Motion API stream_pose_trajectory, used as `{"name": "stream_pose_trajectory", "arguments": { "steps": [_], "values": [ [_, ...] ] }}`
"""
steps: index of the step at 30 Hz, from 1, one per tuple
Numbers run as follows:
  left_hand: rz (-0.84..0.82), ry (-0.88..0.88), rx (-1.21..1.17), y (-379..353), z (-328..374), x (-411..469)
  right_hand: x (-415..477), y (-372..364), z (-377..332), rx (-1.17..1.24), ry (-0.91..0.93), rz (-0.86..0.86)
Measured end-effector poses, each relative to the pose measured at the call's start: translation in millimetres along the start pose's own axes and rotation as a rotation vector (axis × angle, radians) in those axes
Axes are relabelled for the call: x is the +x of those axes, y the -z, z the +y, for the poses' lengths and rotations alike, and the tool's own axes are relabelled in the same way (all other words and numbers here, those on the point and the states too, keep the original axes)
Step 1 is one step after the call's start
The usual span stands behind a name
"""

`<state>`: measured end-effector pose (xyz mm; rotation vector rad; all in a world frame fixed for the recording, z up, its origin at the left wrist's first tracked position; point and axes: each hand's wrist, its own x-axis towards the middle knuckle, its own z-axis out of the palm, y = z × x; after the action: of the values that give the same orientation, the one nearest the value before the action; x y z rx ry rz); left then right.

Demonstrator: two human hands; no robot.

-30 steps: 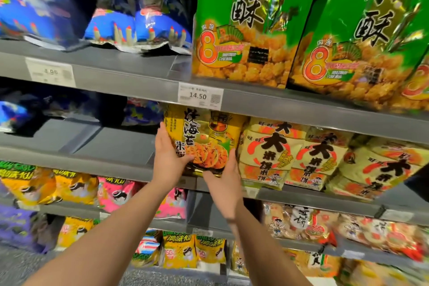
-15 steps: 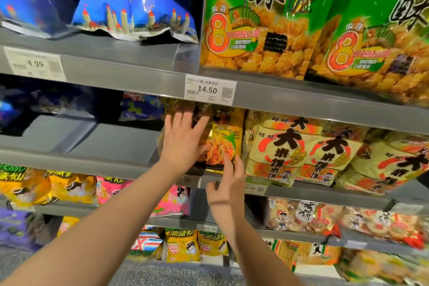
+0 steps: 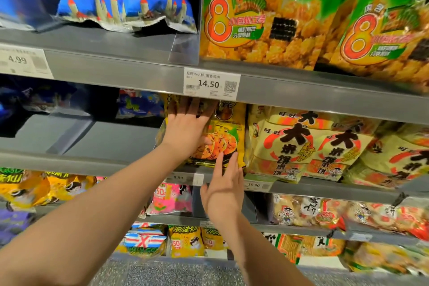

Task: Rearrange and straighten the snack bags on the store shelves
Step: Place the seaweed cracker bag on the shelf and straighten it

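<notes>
The job is at one bag among many. A yellow snack bag [image 3: 232, 132] stands at the front of the middle shelf [image 3: 92, 165], just under the 14.50 price tag [image 3: 211, 83] and close against the cream bags [image 3: 299, 144] on its right. The left hand [image 3: 188, 123] lies flat on the bag's upper face, fingers spread and straight, pressing rather than gripping. The right hand [image 3: 224, 190] reaches up from below with straight fingers, their tips touching the bag's bottom edge at the shelf lip; it holds nothing either. The bag looks roughly upright and face-forward, so this one seems nearly settled, though the left hand hides its left side and I cannot tell whether that edge sits square.

Plenty looks left to do. The cream bags lean and overlap each other, tilting further toward the right. To the left of the yellow bag the middle shelf shows a bare grey stretch, with dark blue bags [image 3: 139, 104] pushed well back. On the shelf above, the blue bags [image 3: 125, 4] sag with crumpled bottoms, while the green bags [image 3: 255, 18] stand tall but the right-hand one slants. The lower shelves hold mixed yellow and pink packets [image 3: 171, 197] lying unevenly. As a judgement, the task is in an early-to-middle stage.
</notes>
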<state>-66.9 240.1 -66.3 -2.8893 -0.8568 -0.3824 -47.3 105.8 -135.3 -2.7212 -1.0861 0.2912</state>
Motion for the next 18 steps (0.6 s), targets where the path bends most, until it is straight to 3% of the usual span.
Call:
{"name": "stream_pose_trajectory", "arguments": {
  "steps": [4,8,18],
  "values": [
    [0.021,0.01,0.012,-1,0,-3,2,3,1,-0.029,0.028,-0.02],
    [0.151,-0.079,0.104,-14,0,-21,-15,0,19,-0.015,0.076,-0.041],
    [0.125,-0.092,0.211,-30,10,-27,10,21,17,-0.109,0.055,-0.124]
  ]
}}
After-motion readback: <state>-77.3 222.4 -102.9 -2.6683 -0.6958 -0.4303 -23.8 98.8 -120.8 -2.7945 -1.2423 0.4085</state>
